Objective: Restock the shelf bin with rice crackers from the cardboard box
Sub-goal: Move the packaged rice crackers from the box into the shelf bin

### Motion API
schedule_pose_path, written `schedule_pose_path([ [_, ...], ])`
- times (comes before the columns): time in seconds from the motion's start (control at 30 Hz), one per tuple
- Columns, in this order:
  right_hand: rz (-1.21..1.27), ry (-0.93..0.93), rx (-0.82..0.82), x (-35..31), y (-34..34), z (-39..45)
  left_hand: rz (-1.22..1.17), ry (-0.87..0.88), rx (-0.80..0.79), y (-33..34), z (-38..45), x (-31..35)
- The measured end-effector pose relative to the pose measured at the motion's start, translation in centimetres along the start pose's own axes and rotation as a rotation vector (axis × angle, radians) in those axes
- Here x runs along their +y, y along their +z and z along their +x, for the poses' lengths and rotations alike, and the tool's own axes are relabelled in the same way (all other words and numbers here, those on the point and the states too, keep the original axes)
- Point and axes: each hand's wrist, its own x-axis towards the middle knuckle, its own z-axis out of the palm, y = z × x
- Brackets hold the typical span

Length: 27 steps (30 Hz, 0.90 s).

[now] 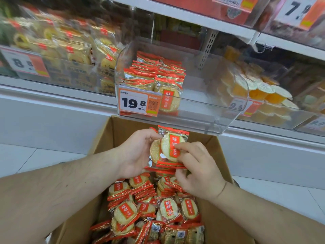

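A shop aisle with white shelving (175, 18) runs across the view, its tiers lined with clear plastic bins of wrapped snacks above a pale tiled floor (26, 155). Below the shelf an open cardboard box (112, 131) takes up the lower middle, its flaps spread and its inside heaped with loose rice cracker packs (147, 208) in red and clear wrappers. Just above the box's far edge, a clear shelf bin (211, 106) juts out from the shelf; its left half holds rows of the same packs (158, 74) standing on edge, while its right half shows only bare plastic. To the left sits a bin of yellowish biscuit packs (73, 50), blurred, with a tag reading 8.8 (24, 64); to the right a bin of orange jelly cups (263, 92). Two bare forearms reach in from the bottom corners and meet over the box. The left hand (137, 152) curls its fingers and thumb round the left edge of a small stack of packs (168, 148), held upright just under the bin's front. The right hand (197, 169) pinches the same stack from the right, thumb across the front label and fingers curled behind the lower edge. On the bin's front wall hangs an orange and white price tag (139, 103) reading 19.8, with a small code square
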Motion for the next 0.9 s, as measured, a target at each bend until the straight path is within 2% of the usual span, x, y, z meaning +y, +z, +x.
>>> schedule_pose_path([
  [0.13, 0.111, -0.054, -0.054, -0.9, -1.3, 1.2, 0.144, 0.122, 0.117, 0.2, -0.4, 0.6],
  [0.23, 0.127, 0.003, 0.058, -0.4, -2.2, 2.3, 0.176, 0.197, 0.170, 0.4, -0.6, 1.5],
  [0.3, 0.105, 0.163, 0.125, 0.2, -2.7, 3.6, 0.179, 0.237, 0.170, 0.6, -0.7, 2.1],
  [0.37, 0.161, 0.390, 0.100, 0.6, -3.1, 4.9, 0.176, 0.272, 0.147, 0.8, -1.1, 2.6],
  [0.43, 0.302, 0.585, 0.008, 0.7, -3.7, 6.2, 0.171, 0.299, 0.088, 1.0, -1.5, 3.0],
  [0.5, 0.561, 0.670, -0.076, 0.6, -4.2, 7.3, 0.185, 0.305, 0.022, 1.2, -2.0, 3.4],
  [0.57, 0.729, 0.650, -0.148, 0.7, -5.0, 7.9, 0.235, 0.317, -0.008, 1.2, -2.3, 3.7],
  [0.73, 0.629, 0.578, -0.280, 1.2, -5.6, 8.9, 0.386, 0.340, -0.039, 0.9, -3.1, 4.8],
  [0.9, 0.531, 0.533, -0.416, 1.3, -6.5, 10.1, 0.715, 0.385, 0.007, 1.4, -3.6, 5.6],
])
